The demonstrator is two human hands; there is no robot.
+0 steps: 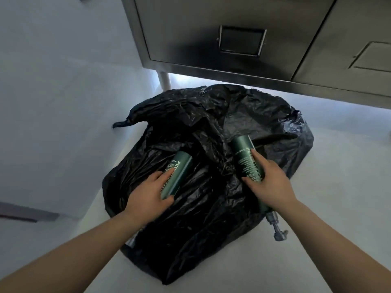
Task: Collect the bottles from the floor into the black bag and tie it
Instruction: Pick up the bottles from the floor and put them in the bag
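Observation:
A crumpled black bag (211, 127) lies spread flat on the pale floor. Two dark green bottles with white lettering lie over it. My left hand (148, 193) grips the left bottle (179, 168) around its lower half. My right hand (268, 182) grips the right bottle (243, 151), whose grey pump head (277, 229) sticks out below my wrist, past the bag's edge. I cannot tell where the bag's opening lies among the folds.
A steel cabinet (243, 39) with a recessed handle stands just behind the bag on a round leg (165, 80). A white wall (53, 81) runs along the left. Bare pale floor (328, 166) lies right of the bag.

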